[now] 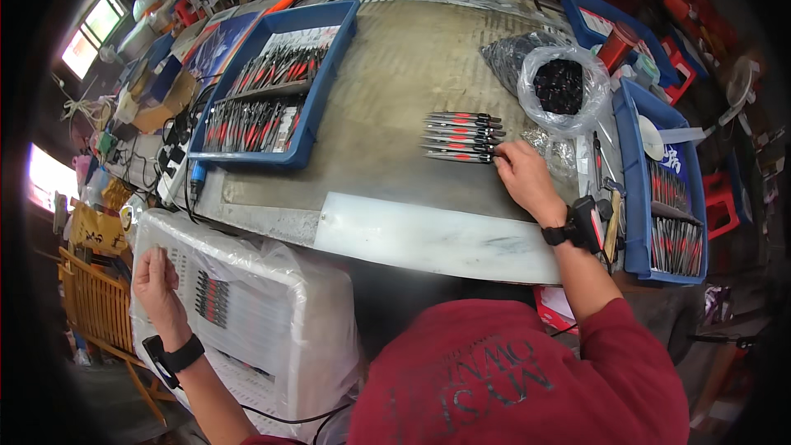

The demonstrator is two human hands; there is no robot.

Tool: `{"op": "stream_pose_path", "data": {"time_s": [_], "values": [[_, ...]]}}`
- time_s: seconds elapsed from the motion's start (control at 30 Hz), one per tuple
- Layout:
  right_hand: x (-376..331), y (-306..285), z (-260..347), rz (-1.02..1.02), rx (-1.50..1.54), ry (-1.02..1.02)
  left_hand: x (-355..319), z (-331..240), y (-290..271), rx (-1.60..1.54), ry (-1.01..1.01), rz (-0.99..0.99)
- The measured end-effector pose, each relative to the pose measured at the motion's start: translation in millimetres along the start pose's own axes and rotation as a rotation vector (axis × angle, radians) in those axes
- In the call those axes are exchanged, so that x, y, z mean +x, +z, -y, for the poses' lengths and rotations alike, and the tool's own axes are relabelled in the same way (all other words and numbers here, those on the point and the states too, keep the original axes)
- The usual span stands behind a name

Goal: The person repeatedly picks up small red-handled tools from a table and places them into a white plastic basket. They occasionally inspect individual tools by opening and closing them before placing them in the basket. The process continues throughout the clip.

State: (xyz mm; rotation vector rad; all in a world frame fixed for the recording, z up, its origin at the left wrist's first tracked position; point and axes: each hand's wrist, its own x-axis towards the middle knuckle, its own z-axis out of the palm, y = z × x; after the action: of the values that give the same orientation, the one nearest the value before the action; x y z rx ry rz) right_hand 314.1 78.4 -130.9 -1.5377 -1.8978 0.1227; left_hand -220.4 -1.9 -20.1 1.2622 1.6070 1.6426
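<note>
Filling the middle of the frame, the grey bench carries everything else: a long blue tray at upper left packed with red-and-black handled tools, a second blue tray down the right edge, and a white board along the near rim. At lower left, a white crate wrapped in clear plastic sits beside the person.

A clear bag of small black parts lies at upper right, near a short row of slim red-and-black tools laid side by side just right of centre.

The right hand rests at the right end of that row, fingertips touching the nearest pieces; whether its fingers pinch one I cannot tell. The left hand hangs over the crate's left edge, fingers loosely together, holding nothing visible.

Those tools look light, stiff and narrow, likely smooth, so they may slide or roll; taking one at the handle end seems surest.
</note>
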Motion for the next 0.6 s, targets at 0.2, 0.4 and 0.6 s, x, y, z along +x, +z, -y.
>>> {"op": "stream_pose_path", "data": {"time_s": [0.2, 0.4, 0.6], "values": [[-2.3, 16.0, -4.7, -0.098, 0.003, 0.061, -18.2, -32.4, 47.2, 0.035, 0.036, 0.180], [5.9, 21.6, -14.5, -0.026, -0.111, -0.032, -25.6, -37.2, 64.7, 0.051, 0.026, 0.240], [3.9, 23.4, -19.9, 0.013, -0.142, -0.087, -34.8, -38.2, 74.6, 0.100, 0.017, 0.273]]}}
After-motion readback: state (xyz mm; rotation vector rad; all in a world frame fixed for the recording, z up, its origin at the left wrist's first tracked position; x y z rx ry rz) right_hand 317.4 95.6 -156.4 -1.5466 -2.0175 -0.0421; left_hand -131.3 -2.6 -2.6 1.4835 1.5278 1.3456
